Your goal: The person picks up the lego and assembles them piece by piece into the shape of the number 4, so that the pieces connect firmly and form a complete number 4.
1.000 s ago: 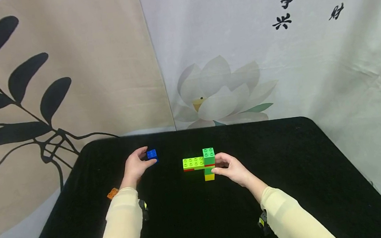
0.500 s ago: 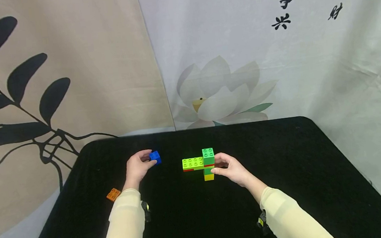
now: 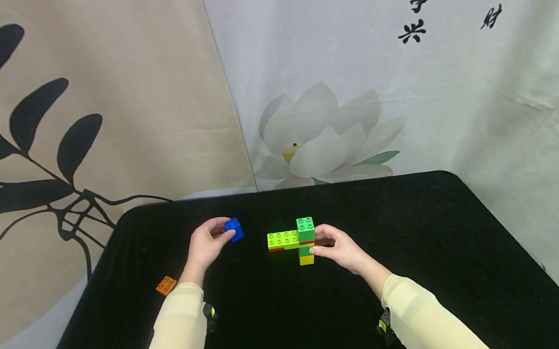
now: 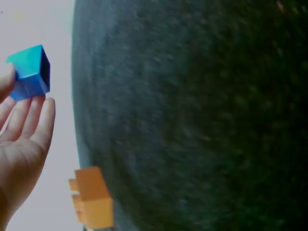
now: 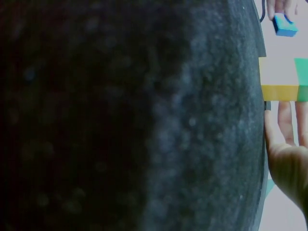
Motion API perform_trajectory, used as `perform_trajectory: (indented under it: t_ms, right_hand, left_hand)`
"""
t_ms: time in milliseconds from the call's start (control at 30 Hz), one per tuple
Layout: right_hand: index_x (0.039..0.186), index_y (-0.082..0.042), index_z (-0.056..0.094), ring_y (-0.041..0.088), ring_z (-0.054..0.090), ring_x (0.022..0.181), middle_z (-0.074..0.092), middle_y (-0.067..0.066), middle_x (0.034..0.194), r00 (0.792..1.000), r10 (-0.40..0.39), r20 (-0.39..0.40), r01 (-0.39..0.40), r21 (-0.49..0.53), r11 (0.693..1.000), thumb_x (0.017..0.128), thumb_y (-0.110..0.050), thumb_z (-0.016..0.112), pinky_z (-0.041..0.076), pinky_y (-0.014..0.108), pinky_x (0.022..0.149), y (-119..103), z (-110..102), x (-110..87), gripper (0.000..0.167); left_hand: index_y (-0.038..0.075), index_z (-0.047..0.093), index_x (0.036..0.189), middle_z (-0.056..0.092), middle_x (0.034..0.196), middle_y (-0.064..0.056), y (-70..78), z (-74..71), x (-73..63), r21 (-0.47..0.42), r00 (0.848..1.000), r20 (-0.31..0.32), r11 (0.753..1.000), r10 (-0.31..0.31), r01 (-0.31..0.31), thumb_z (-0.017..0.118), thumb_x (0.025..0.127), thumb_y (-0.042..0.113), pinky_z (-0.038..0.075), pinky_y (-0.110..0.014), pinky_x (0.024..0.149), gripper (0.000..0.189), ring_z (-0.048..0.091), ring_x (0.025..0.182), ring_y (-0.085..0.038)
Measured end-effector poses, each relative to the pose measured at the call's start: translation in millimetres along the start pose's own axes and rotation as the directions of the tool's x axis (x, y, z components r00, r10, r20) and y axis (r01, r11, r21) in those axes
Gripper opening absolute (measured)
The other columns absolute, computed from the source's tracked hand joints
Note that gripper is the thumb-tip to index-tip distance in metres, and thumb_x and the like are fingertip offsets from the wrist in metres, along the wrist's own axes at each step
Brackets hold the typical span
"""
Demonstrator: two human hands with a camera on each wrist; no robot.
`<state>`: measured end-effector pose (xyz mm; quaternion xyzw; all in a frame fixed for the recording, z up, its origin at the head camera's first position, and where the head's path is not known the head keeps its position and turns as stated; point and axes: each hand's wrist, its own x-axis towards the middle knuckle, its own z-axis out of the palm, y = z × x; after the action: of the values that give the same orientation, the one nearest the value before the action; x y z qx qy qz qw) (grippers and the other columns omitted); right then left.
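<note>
Black table (image 3: 417, 217), upright tower (image 3: 306, 237), leftward brick (image 3: 282, 239)

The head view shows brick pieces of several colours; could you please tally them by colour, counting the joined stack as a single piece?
Blue brick, in the left hand: 1
Orange brick, loose: 1
Multicoloured joined stack, at the right hand: 1
Total: 3
</note>
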<state>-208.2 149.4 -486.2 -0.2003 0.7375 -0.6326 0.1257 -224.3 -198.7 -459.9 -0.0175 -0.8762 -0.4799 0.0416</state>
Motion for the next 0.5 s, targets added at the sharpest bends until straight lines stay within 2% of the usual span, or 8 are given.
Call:
perform_trajectory:
  t_ms: [267, 500]
  right_hand:
    - [0.123, 0.002, 0.056, 0.03, 0.058, 0.111, 0.064, 0.017, 0.122, 1.0, -0.003, 0.001, 0.002, 0.012, 1.0, 0.095, -0.006, 0.066, 0.048, 0.038, 0.095, 0.7, -0.3, -0.3, 0.032]
    - [0.124, 0.002, 0.055, 0.031, 0.058, 0.111, 0.064, 0.018, 0.123, 1.0, -0.004, 0.009, 0.004, 0.021, 1.0, 0.095, -0.006, 0.066, 0.049, 0.039, 0.095, -1.3, -0.6, -0.9, 0.032]
  left_hand:
    - [0.008, 0.062, 0.127, 0.062, 0.123, -0.017, 33.7, 7.3, -11.9, -0.102, 0.993, 0.01, 0.988, 0.116, -0.114, 0.065, 0.097, 0.019, 0.049, -0.047, 0.099, 0.032, 0.059, 0.115, -0.032]
    - [0.01, 0.062, 0.127, 0.062, 0.12, -0.014, 60.9, 20.2, -24.6, -0.164, 0.979, 0.049, 0.968, 0.199, -0.189, 0.066, 0.097, 0.017, 0.05, -0.046, 0.097, 0.031, 0.062, 0.109, -0.028]
